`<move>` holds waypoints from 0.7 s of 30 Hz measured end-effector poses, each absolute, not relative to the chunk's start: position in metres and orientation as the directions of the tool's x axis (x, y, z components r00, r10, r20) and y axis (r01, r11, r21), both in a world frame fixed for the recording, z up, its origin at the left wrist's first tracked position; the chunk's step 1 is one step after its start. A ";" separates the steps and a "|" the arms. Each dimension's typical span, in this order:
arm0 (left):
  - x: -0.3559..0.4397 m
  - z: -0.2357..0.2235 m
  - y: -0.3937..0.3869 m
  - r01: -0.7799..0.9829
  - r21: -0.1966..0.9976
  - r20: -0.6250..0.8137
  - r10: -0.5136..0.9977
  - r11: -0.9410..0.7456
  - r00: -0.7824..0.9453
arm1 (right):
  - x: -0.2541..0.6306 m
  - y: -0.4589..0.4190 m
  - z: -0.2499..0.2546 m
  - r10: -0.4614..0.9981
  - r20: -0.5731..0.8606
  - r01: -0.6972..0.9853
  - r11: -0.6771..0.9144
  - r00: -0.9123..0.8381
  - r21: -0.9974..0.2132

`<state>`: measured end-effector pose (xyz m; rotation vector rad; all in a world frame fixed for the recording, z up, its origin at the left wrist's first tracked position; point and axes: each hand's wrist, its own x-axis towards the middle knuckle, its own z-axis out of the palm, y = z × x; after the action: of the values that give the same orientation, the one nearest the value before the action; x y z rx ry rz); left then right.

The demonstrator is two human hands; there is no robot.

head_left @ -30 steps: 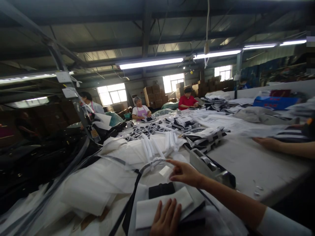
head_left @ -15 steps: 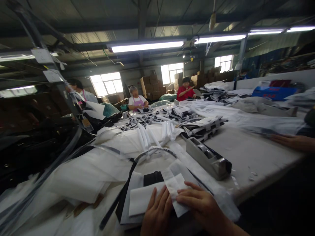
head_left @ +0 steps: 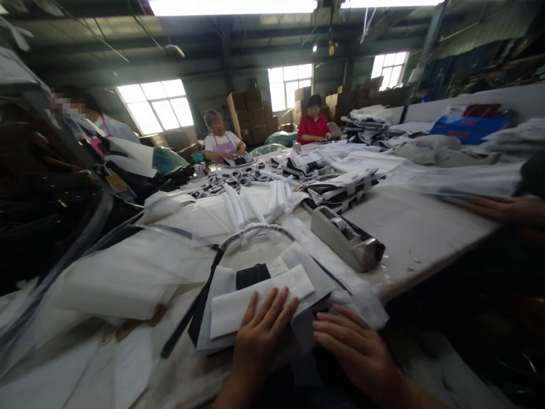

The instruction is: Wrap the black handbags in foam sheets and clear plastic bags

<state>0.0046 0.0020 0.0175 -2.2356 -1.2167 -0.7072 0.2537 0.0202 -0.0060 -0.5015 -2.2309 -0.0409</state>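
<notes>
A flat black bag (head_left: 252, 276) lies in front of me. Its long arched handle (head_left: 259, 227) is wrapped in clear film. White sheets cover much of the bag, with a folded white strip (head_left: 238, 305) laid across on top. My left hand (head_left: 266, 324) rests flat on this strip, fingers stretched out. To its right, my right hand (head_left: 355, 346) is beside the bag's lower right corner, fingers extended and lying side by side. No held object shows in it, and I cannot tell whether its fingertips touch the sheet edge.
A grey tape dispenser (head_left: 347, 238) stands right of the bag. White sheets (head_left: 114, 278) lie to the left. Rolled white tubes (head_left: 279, 196) and stacked wrapped pieces (head_left: 343, 187) lie beyond. At right, another person's hand (head_left: 506, 209) rests on plastic. Several co-workers are around the table.
My right hand has come off the white sheet over the bag and moved to its lower right. The upright white flap now lies under the strip or folded away. The view has tilted downward.
</notes>
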 end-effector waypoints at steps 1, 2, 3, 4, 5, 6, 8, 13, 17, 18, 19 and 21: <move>0.005 0.018 0.002 0.859 -0.174 0.649 0.600 -0.482 0.468 | 0.257 0.016 -0.013 0.334 0.724 0.385 0.917 -0.604 -0.102; 0.005 0.019 0.002 0.858 -0.175 0.648 0.599 -0.483 0.470 | 0.259 0.012 -0.021 0.320 0.701 0.394 0.917 -0.638 -0.061; 0.005 0.018 0.002 0.857 -0.178 0.645 0.601 -0.483 0.472 | 0.258 0.010 -0.028 0.301 0.676 0.392 0.920 -0.673 -0.019; 0.005 0.018 0.001 0.858 -0.183 0.639 0.606 -0.479 0.474 | 0.255 0.009 -0.034 0.280 0.659 0.383 0.924 -0.698 0.013; 0.004 0.018 0.001 0.859 -0.192 0.631 0.611 -0.475 0.479 | 0.251 0.010 -0.038 0.264 0.652 0.371 0.928 -0.711 0.029; 0.004 0.018 0.001 0.859 -0.204 0.623 0.614 -0.470 0.484 | 0.244 0.012 -0.042 0.254 0.662 0.358 0.933 -0.705 0.024; 0.003 0.017 0.001 0.857 -0.224 0.615 0.615 -0.464 0.494 | 0.231 0.016 -0.044 0.262 0.704 0.329 0.943 -0.660 -0.042; 0.002 0.017 0.003 0.853 -0.223 0.621 0.605 -0.472 0.498 | 0.217 0.019 -0.038 0.271 0.763 0.210 0.961 -0.587 -0.181; 0.001 0.013 0.003 0.856 -0.190 0.616 0.620 -0.482 0.486 | 0.229 0.012 -0.036 0.231 0.758 0.184 0.972 -0.610 -0.148; 0.001 0.012 0.003 0.857 -0.179 0.613 0.626 -0.483 0.482 | 0.233 0.009 -0.037 0.220 0.749 0.180 0.974 -0.625 -0.137; 0.001 0.010 0.003 0.857 -0.172 0.608 0.632 -0.486 0.480 | 0.237 0.007 -0.038 0.213 0.736 0.177 0.976 -0.643 -0.128; 0.001 0.009 0.002 0.857 -0.163 0.602 0.638 -0.490 0.480 | 0.243 0.001 -0.041 0.201 0.715 0.175 0.978 -0.669 -0.112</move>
<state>0.0011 0.0020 0.0091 -2.2836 -1.2411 -0.6581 0.2431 0.0014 -0.0408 -0.2612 -2.3179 0.0427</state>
